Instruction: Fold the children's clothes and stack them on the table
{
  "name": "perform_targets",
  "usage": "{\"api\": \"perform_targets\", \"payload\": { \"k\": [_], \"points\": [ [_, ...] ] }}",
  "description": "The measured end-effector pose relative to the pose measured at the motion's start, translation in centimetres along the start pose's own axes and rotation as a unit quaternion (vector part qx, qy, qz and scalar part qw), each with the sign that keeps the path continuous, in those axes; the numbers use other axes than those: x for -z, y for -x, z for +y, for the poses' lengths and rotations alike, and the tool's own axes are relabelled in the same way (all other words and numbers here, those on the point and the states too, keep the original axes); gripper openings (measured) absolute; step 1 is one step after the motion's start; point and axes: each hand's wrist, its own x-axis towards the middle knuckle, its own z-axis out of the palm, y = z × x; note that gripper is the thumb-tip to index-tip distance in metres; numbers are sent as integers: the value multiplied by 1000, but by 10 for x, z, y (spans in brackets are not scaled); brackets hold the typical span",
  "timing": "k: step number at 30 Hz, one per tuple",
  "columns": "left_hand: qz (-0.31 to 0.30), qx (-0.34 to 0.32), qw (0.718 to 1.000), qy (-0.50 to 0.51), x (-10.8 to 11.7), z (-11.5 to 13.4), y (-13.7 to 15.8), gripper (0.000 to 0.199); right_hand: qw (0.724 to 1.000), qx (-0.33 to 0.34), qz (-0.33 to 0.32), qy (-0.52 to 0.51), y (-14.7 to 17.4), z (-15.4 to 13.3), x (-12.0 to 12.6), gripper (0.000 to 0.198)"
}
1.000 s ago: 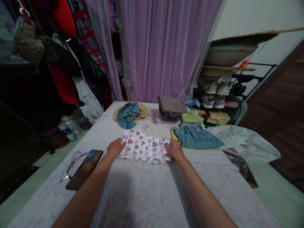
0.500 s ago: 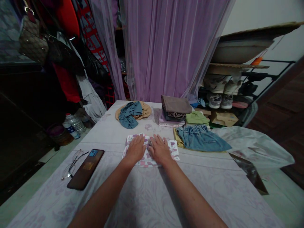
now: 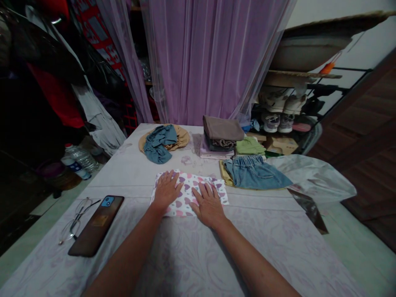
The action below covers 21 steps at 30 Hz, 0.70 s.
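Observation:
A folded white cloth garment (image 3: 185, 194) with purple and pink heart shapes lies flat on the table in front of me; its exact kind is hard to tell. My left hand (image 3: 167, 189) rests flat on its left part, fingers spread. On the right part lies my right hand (image 3: 208, 204), palm down with fingers apart. To the right are denim shorts (image 3: 258, 171) lying over a yellow garment (image 3: 227, 175). Behind them stands a pile topped by a brown folded garment (image 3: 224, 128), beside a green folded garment (image 3: 250, 145).
A phone (image 3: 97, 227) and eyeglasses (image 3: 74, 222) lie at the table's left. Crumpled blue clothing (image 3: 159, 144) sits on a tan piece (image 3: 182, 138) at the back left. A clear plastic bag (image 3: 315, 175) is past the right edge. Purple curtains (image 3: 201, 57) hang behind.
My hands have moved apart on the patterned cloth, the left one outward, so more of its middle shows. The view has shifted a little to the right.

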Motion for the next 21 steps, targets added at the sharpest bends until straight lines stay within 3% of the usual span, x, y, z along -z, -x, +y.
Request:
{"api": "perform_targets", "payload": {
  "k": [3,9,13,21],
  "points": [
    [-7,-15,1000,20,6,-2,3,47,1000,2,-3,-2,0,1,1,58],
    [-41,-148,986,63,15,-8,41,47,1000,-1,-2,-1,-1,-1,1,58],
    [-56,-138,989,25,17,-12,62,55,1000,-2,-1,10,-2,-1,0,58],
    [-89,-160,983,8,19,-21,56,82,999,47,-2,24,11,18,6,59]
  ]
}}
